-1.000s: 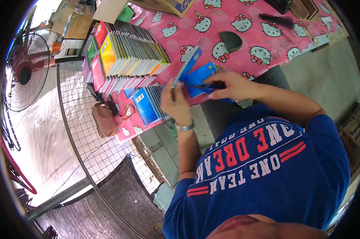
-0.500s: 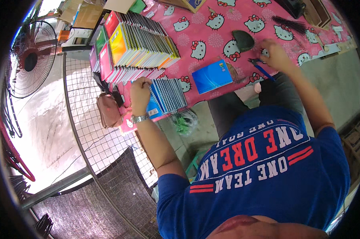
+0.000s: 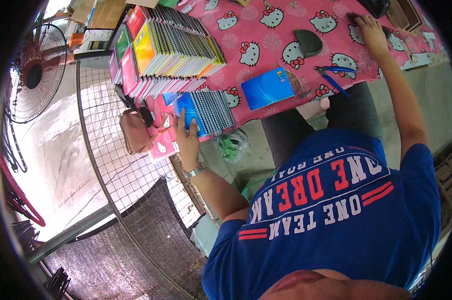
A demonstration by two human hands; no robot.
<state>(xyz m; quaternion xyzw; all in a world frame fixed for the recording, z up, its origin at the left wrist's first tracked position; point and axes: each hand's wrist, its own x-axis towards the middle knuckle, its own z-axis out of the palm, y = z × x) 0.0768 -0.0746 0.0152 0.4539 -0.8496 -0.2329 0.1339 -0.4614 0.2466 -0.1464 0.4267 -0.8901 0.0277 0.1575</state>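
Blue notebooks (image 3: 213,112), spiral-bound, stacked at the near left edge of the pink-covered counter (image 3: 258,30). Left hand (image 3: 187,139) at the stack's left end, fingers (image 3: 181,121) spread, touching a blue cover. Single blue notebook (image 3: 267,89) flat near the front edge, between the stack and the blue-handled pliers (image 3: 335,85), which lie with handles apart. Right hand (image 3: 373,36) well out to the right, at a dark wiry bundle (image 3: 352,17); its fingers bent, cannot tell whether they pinch any. Multicoloured notebook pile (image 3: 181,47) just behind the blue stack
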